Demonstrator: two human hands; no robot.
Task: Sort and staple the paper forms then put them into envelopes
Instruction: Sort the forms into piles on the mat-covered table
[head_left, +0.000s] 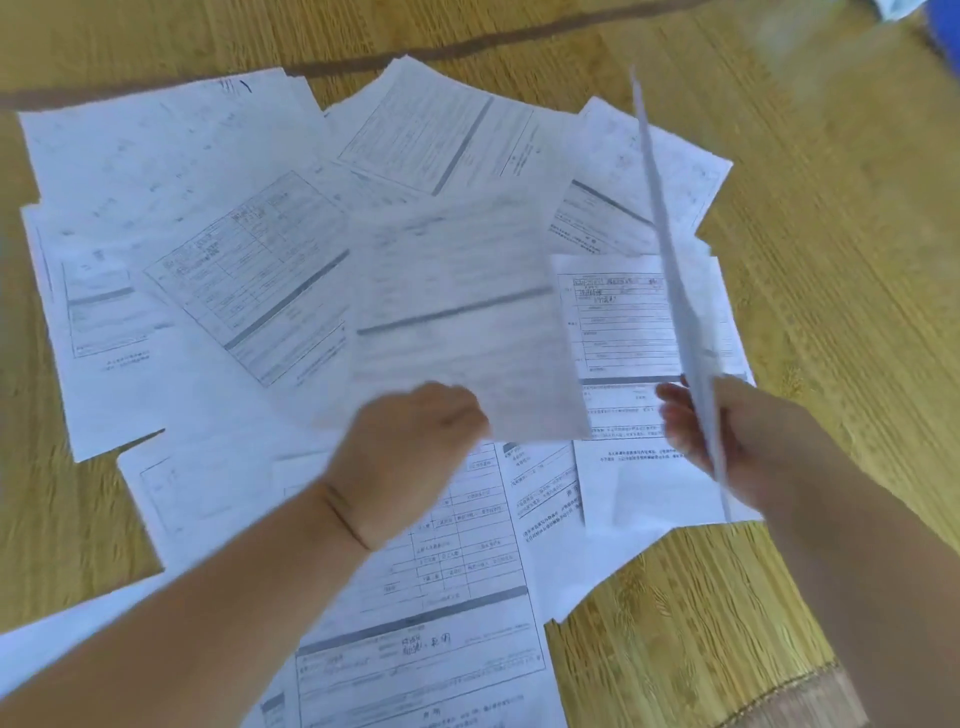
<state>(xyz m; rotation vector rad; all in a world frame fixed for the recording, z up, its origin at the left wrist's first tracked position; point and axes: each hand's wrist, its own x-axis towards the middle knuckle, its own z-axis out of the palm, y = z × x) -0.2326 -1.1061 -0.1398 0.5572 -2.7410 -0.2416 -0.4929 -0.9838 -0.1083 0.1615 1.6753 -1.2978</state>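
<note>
Printed forms (415, 649) underhand, handwriting perhaps Chinese, too blurred.

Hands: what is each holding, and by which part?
Left hand grips a blurred form by its lower edge; right hand holds edge-on sheets near their lower end.

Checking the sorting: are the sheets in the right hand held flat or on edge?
On edge: the sheets rise upright from the right hand, showing only a thin edge.
</note>
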